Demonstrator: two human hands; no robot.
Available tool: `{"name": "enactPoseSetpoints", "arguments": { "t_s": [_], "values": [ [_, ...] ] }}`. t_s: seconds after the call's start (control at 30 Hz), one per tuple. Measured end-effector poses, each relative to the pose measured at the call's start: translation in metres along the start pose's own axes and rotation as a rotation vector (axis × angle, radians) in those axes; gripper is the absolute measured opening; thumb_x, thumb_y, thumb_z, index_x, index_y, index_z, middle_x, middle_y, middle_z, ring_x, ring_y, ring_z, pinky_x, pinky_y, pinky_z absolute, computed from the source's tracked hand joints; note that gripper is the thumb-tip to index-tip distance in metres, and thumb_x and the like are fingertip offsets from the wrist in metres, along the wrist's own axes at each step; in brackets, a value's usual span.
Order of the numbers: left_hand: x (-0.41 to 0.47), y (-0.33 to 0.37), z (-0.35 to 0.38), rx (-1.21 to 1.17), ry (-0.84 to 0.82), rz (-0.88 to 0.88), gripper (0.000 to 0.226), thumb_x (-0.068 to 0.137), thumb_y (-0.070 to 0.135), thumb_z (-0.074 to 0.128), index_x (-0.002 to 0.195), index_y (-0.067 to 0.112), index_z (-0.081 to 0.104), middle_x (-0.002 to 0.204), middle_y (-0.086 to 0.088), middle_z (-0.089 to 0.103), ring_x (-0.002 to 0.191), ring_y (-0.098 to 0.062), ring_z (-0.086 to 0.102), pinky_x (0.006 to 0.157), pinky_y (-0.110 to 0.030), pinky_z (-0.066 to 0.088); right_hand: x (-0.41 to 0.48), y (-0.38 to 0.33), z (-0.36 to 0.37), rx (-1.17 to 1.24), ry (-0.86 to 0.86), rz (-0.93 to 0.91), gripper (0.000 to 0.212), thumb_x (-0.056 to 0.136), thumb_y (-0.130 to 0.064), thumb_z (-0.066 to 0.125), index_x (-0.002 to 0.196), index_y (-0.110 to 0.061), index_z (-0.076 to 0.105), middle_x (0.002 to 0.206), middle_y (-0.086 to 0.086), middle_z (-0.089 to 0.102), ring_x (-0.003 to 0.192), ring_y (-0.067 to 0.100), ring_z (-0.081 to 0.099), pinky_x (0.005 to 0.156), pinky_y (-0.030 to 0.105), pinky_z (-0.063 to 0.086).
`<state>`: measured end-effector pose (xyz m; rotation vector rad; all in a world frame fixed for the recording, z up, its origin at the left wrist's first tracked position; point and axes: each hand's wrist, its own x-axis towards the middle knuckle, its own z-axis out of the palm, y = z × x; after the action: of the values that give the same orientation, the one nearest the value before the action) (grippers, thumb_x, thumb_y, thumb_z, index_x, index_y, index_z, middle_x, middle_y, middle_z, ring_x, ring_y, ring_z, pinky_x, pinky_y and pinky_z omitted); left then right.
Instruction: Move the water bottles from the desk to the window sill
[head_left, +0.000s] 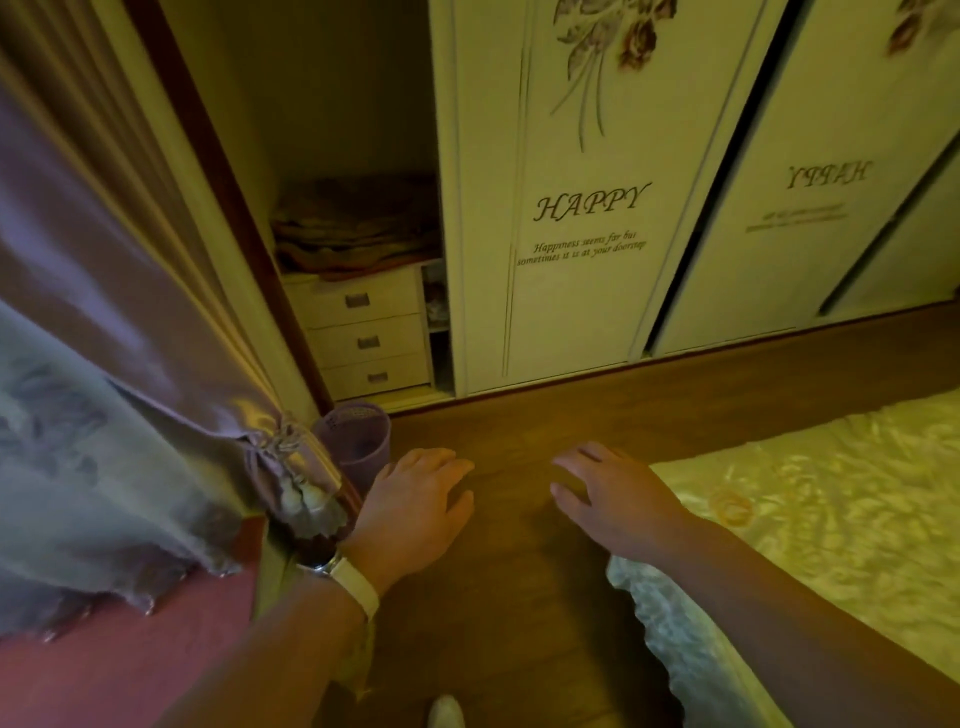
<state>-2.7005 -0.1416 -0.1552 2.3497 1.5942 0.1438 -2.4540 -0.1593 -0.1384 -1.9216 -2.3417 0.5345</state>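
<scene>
No water bottle and no desk are in view. My left hand (418, 501), with a white watch band on its wrist, hangs over the wooden floor with relaxed fingers and holds nothing. My right hand (608, 493) hovers to the right of it, fingers loosely spread, also holding nothing. At the lower left, a reddish sill-like ledge (130, 649) runs under the hanging curtain (104, 364).
A purple bin (358, 441) stands on the floor beside the curtain tie. Ahead is a wardrobe with an open section of drawers (369, 332) and sliding doors (582, 208) printed "HAPPY". A bed with a shiny cover (831, 519) fills the right side. Wooden floor (519, 597) lies between.
</scene>
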Motion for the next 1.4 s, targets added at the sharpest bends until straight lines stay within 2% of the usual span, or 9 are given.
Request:
{"name": "enactPoseSetpoints", "arguments": {
  "t_s": [0.2,0.5,0.67,0.97,1.2,1.4],
  "values": [
    [0.076,-0.04,-0.032,0.004,-0.04,0.113,0.046,0.099,0.049,0.037,0.143,0.037,0.037,0.153,0.012,0.033,0.143,-0.011,0.025,0.116,-0.041,0.022,0.057,-0.013,-0.027,-0.018,0.09,0.087,0.047,0.1,-0.049,0.037,0.142,-0.03,0.044,0.144,-0.007,0.042,0.131,0.017,0.042,0.101,0.033,0.039],
    [0.177,-0.033,-0.037,-0.044,-0.095,0.226,0.046,0.1,0.046,0.037,0.144,0.036,0.037,0.152,0.012,0.034,0.142,-0.012,0.025,0.117,-0.04,0.023,0.105,0.031,-0.04,0.005,0.161,0.212,0.044,0.099,-0.044,0.044,0.139,-0.027,0.047,0.14,-0.002,0.047,0.127,0.022,0.046,0.098,0.036,0.044],
    [0.238,-0.011,-0.028,-0.039,-0.157,0.269,0.044,0.1,0.046,0.038,0.143,0.037,0.039,0.152,0.013,0.034,0.142,-0.012,0.026,0.116,-0.037,0.022,0.139,0.079,-0.036,0.045,0.162,0.262,0.042,0.098,-0.043,0.043,0.136,-0.028,0.049,0.137,-0.001,0.049,0.12,0.021,0.05,0.089,0.032,0.043],
    [0.401,0.042,-0.025,-0.01,-0.14,0.313,0.042,0.098,0.045,0.042,0.138,0.033,0.047,0.144,0.008,0.045,0.132,-0.014,0.038,0.11,-0.041,0.036,0.231,0.193,-0.075,0.096,0.111,0.333,0.049,0.099,-0.047,0.041,0.143,-0.026,0.043,0.144,0.001,0.045,0.128,0.024,0.046,0.098,0.034,0.04],
    [0.509,0.106,-0.029,0.008,-0.112,0.393,0.044,0.098,0.044,0.043,0.14,0.032,0.046,0.147,0.007,0.042,0.135,-0.014,0.035,0.112,-0.037,0.03,0.267,0.282,-0.132,0.058,0.14,0.409,0.049,0.098,-0.05,0.04,0.142,-0.029,0.042,0.144,-0.001,0.044,0.127,0.022,0.046,0.101,0.035,0.042],
    [0.572,0.143,-0.028,0.017,-0.147,0.488,0.054,0.091,0.049,0.035,0.139,0.029,0.048,0.146,0.005,0.045,0.134,-0.015,0.037,0.11,-0.037,0.032,0.281,0.326,-0.163,0.048,0.171,0.433,0.052,0.097,-0.054,0.04,0.143,-0.03,0.042,0.146,-0.001,0.044,0.129,0.02,0.046,0.102,0.034,0.041]
  ]
}}
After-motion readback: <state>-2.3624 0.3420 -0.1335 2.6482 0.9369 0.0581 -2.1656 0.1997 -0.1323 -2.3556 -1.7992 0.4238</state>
